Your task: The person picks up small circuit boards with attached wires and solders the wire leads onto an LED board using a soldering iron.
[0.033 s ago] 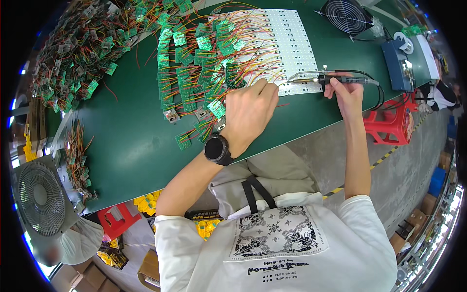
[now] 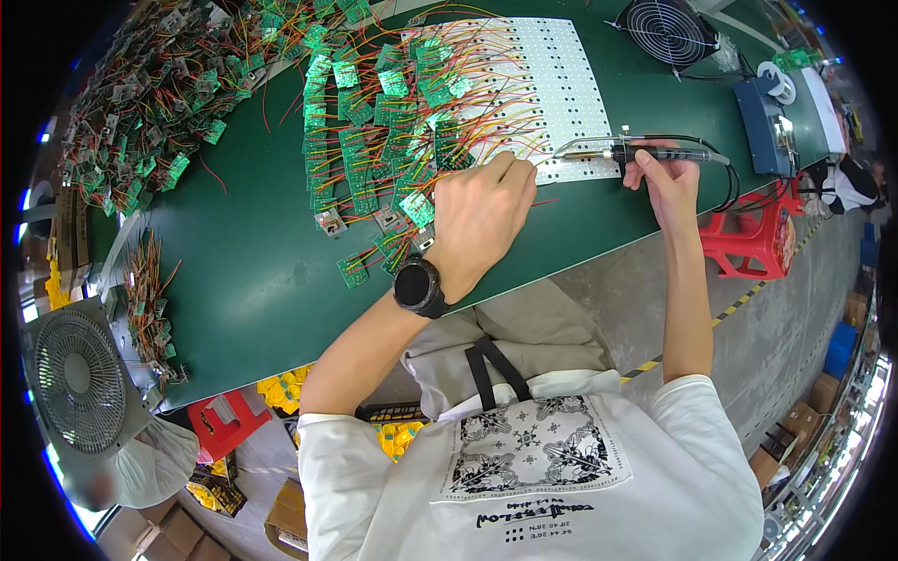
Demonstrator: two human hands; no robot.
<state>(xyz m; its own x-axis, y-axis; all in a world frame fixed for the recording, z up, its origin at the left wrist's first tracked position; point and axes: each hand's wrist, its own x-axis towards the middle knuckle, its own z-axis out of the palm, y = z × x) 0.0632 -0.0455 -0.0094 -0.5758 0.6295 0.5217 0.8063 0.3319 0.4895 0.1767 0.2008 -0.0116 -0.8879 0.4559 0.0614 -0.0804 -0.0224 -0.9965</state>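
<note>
My right hand (image 2: 662, 178) grips a soldering iron (image 2: 669, 153) with a black handle and a thin curved metal tube beside its tip. The tip points left, over the lower edge of a white perforated board (image 2: 566, 84). My left hand (image 2: 485, 210) is closed in a pinch near that tip; its fingertips are mostly hidden, so what they hold cannot be made out. Red and yellow wires (image 2: 496, 103) run across the board from rows of small green circuit boards (image 2: 355, 154). A red wire end (image 2: 544, 200) sticks out beside my left hand.
A large heap of wired circuit boards (image 2: 140, 112) covers the table's far left. A black fan (image 2: 666, 33) and a blue soldering station (image 2: 762, 122) with cables stand at the right. A grey fan (image 2: 79, 374) is at lower left, a red stool (image 2: 748, 238) beyond the table's right edge.
</note>
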